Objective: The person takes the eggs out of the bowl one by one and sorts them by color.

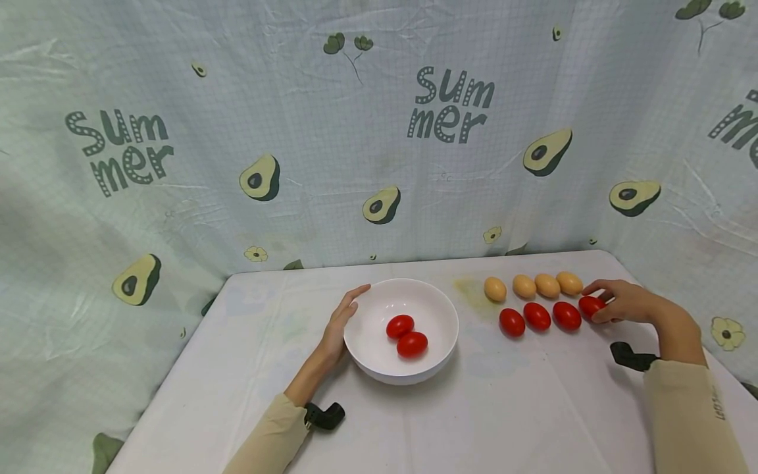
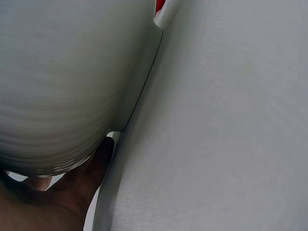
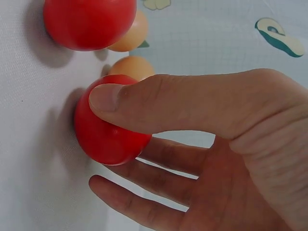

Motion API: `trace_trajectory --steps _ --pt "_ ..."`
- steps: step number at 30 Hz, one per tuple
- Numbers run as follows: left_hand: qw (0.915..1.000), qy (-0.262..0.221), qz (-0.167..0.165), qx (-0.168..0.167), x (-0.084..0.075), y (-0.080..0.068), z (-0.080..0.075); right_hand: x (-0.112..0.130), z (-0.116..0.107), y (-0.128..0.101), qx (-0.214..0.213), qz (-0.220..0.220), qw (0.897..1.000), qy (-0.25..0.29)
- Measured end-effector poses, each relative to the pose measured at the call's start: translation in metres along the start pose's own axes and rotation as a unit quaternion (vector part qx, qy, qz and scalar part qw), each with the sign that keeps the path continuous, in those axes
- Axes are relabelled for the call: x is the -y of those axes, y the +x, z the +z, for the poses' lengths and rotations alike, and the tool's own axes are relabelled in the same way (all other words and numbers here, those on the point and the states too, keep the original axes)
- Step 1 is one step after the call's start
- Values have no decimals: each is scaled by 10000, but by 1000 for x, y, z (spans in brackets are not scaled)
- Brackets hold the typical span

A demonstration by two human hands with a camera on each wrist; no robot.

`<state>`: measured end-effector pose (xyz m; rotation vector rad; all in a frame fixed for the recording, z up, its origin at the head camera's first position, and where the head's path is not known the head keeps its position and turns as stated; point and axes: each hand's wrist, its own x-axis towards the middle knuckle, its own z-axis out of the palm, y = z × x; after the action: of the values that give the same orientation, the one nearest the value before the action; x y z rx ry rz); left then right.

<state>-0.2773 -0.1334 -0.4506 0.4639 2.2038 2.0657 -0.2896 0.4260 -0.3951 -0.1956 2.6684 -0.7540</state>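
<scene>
A white bowl [image 1: 438,309] with two glossy red eggs [image 1: 412,344] in it stands mid-table. My left hand [image 1: 335,332] lies along the bowl's left side, its fingers near the rim; in the left wrist view the bowl's outer wall [image 2: 62,86] hides part of them. On the right, my right hand [image 1: 630,303] holds the rightmost red egg [image 1: 591,307] of a row. Seen from the right wrist, the thumb presses on this red egg [image 3: 108,137] from one side, with fingers on the other. The egg seems to be at the table surface.
Other red eggs [image 1: 537,316] lie in the front row, left of the held one. Several tan eggs [image 1: 547,285] form a row behind them. A printed cloth [image 1: 320,131] hangs behind the white-covered table [image 1: 474,421].
</scene>
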Motion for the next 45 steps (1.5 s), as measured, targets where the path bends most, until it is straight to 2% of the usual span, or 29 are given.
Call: trace_trajectory --steps 9,16,22,28,33,37,45 --pt "10000 20 28 -25 0 -1 0 6 -3 -2 -126 -33 9997 -204" --pt "9999 144 90 6 1 -1 -1 24 -11 -9 -537 -221 9962 -646" --pt "9997 185 154 78 2 -2 -3 40 -10 -11 -726 -303 9941 -741" --pt "9999 79 127 79 3 -2 -3 60 -9 -12 -1073 -586 9894 -779" --pt "9999 37 81 66 3 -1 -3 83 -3 -10 -1348 -1012 9842 -549" --pt "10000 25 53 35 2 0 -2 100 2 -4 -1372 -1476 9789 -350" --pt "9998 7 149 92 3 1 -2 137 17 1 -1427 -1935 9703 -259"
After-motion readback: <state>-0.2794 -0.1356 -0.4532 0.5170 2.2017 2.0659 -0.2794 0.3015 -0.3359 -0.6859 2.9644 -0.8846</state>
